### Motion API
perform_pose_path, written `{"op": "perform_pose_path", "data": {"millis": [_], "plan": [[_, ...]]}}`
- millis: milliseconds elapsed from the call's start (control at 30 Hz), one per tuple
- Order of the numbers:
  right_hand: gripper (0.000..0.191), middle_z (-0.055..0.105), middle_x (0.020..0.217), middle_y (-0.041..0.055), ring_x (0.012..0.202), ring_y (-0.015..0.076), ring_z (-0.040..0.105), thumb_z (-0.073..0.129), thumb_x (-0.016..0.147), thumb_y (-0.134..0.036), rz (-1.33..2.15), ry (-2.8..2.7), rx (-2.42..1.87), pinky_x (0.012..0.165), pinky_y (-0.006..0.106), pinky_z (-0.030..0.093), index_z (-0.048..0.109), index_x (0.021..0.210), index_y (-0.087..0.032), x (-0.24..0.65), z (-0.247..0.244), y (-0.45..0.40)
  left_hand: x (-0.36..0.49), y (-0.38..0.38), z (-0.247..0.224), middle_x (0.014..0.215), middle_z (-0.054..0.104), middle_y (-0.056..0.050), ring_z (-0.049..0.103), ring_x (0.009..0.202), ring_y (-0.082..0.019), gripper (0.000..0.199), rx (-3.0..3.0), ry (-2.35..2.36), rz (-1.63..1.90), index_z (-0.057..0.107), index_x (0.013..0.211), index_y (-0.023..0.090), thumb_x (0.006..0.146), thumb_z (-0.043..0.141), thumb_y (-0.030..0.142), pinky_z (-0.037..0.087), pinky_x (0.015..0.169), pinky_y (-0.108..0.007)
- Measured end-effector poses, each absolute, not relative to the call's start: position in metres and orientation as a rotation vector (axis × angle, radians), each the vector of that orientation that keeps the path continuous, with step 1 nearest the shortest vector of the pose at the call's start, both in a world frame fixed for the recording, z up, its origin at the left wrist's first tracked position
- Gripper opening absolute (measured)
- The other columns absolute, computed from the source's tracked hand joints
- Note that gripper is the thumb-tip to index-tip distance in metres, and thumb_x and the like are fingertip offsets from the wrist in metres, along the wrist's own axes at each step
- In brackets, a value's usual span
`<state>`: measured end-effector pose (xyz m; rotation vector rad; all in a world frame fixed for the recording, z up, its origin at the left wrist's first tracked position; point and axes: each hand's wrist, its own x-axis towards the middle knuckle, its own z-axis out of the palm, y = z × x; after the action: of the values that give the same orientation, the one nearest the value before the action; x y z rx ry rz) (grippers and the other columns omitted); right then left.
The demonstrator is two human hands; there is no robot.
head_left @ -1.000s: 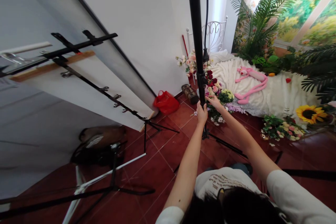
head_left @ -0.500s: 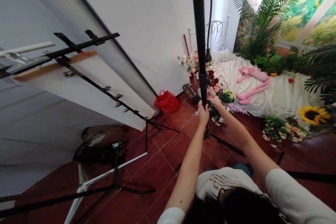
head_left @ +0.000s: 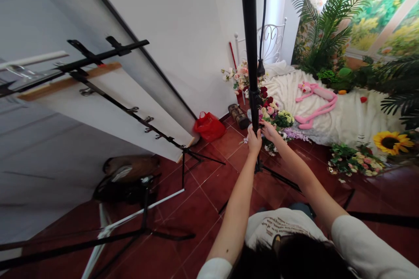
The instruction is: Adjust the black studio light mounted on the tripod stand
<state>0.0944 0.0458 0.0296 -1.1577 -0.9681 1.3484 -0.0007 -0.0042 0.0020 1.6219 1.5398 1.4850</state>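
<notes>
A black light stand point(head_left: 250, 48) rises upright in front of me, its legs spread on the floor. My left hand point(head_left: 254, 140) is wrapped around its pole, a little below a joint collar point(head_left: 255, 98). On the pole's right side, at the same height, the fingers of my right hand point(head_left: 269, 131) are closed on what looks like a small dark knob, mostly covered by the fingertips. Beside the pole hangs a black cable point(head_left: 263, 13) ending in a plug point(head_left: 260, 68), touched by neither hand.
Artificial flowers point(head_left: 270, 109) and a bed with a white blanket point(head_left: 353, 126) and a pink plush toy point(head_left: 322, 92) lie beyond the stand. To the left are a red bag point(head_left: 209, 126), a clamped white backdrop roll point(head_left: 108, 113), a dark bag point(head_left: 127, 178) and other stand legs point(head_left: 170, 236).
My right hand has dipped slightly beside the pole, its fingers still close against it. The left hand keeps its hold, and the view has barely shifted.
</notes>
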Motion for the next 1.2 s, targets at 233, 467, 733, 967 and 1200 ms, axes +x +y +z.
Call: {"op": "perform_pose_path", "data": {"millis": [233, 467, 733, 967, 1200], "plan": [[0.03, 0.073, 0.083, 0.0063, 0.099, 0.0225, 0.07, 0.058, 0.078, -0.053, 1.536, -0.741, -0.938, 0.088, 0.034, 0.057, 0.057, 0.081, -0.023, 0.093, 0.034, 0.026, -0.001, -0.003, -0.001, 0.128, 0.061, -0.02, 0.06, 0.124, -0.027, 0.052, 1.631, 1.53, 1.496, 0.051, 0.128, 0.016, 0.1, 0.035, 0.056, 0.046, 0.107, -0.044], [0.029, 0.075, 0.091, 0.009, 0.109, 0.0256, 0.069, 0.061, 0.078, -0.051, 1.516, -0.693, -0.814, 0.096, 0.04, 0.057, 0.061, 0.084, -0.023, 0.092, 0.023, 0.019, 0.0, -0.003, -0.002, 0.127, 0.062, -0.021, 0.06, 0.124, -0.028, 0.054, 1.612, 1.553, 1.499, 0.052, 0.127, 0.015, 0.099, 0.036, 0.058, 0.046, 0.107, -0.045], [0.036, 0.075, 0.086, 0.0088, 0.111, 0.0227, 0.068, 0.061, 0.085, -0.058, 1.54, -0.685, -0.936, 0.096, 0.037, 0.057, 0.06, 0.079, -0.023, 0.088, 0.03, 0.017, -0.001, -0.002, -0.003, 0.13, 0.061, -0.02, 0.058, 0.127, -0.027, 0.055, 1.592, 1.557, 1.483, 0.051, 0.129, 0.015, 0.099, 0.036, 0.058, 0.044, 0.11, -0.045], [0.045, 0.059, 0.064, -0.0025, 0.071, 0.0141, 0.065, 0.07, 0.076, -0.062, 1.387, -0.68, -1.037, 0.068, 0.025, 0.055, 0.045, 0.071, -0.025, 0.087, 0.039, 0.022, -0.001, 0.0, -0.005, 0.132, 0.06, -0.021, 0.057, 0.13, -0.028, 0.056, 1.572, 1.566, 1.479, 0.05, 0.13, 0.015, 0.098, 0.037, 0.059, 0.044, 0.111, -0.044], [0.058, 0.042, 0.061, -0.0108, 0.055, 0.0063, 0.046, 0.077, 0.064, -0.066, 1.139, -0.699, -1.19, 0.053, 0.018, 0.04, 0.039, 0.077, -0.025, 0.084, 0.034, 0.026, -0.003, -0.001, -0.002, 0.128, 0.061, -0.023, 0.06, 0.125, -0.029, 0.052, 1.591, 1.562, 1.421, 0.047, 0.13, 0.013, 0.099, 0.04, 0.054, 0.046, 0.107, -0.045]]}}
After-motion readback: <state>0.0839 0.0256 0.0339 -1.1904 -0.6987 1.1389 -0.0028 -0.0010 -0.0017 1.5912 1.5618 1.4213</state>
